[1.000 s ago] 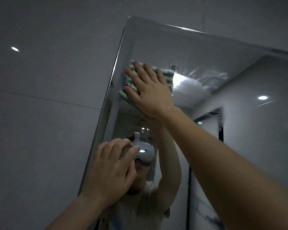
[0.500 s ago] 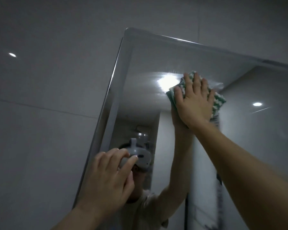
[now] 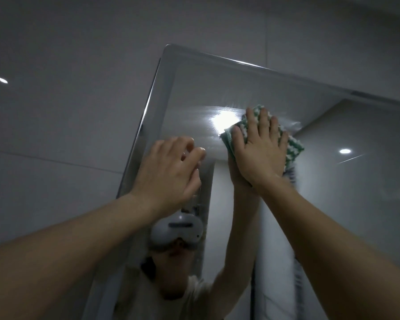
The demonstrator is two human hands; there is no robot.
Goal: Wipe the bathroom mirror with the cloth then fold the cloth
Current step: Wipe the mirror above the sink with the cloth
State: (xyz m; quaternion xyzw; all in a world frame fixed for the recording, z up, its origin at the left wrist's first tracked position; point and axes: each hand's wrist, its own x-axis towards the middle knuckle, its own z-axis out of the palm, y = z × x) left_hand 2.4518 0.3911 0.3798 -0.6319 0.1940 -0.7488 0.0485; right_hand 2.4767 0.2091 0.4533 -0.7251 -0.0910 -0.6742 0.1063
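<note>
Fingers point(image 3: 263, 122) of the right hand point(image 3: 260, 151) lie straight and slightly spread, pressing a green-and-white cloth point(image 3: 293, 151) flat against the bathroom mirror point(image 3: 217, 88), high on the glass and just right of a bright reflected ceiling light point(image 3: 223, 118). Left of that glare and a little lower, the left hand point(image 3: 169, 172) hovers before the mirror near its left edge, its fingers loosely curled and holding nothing; whether they touch the glass cannot be told. Below both hands, the mirror reflects the person with raised arms and a grey headset point(image 3: 178, 229). Grey wall tiles point(image 3: 56, 135) surround the mirror's left side.
</note>
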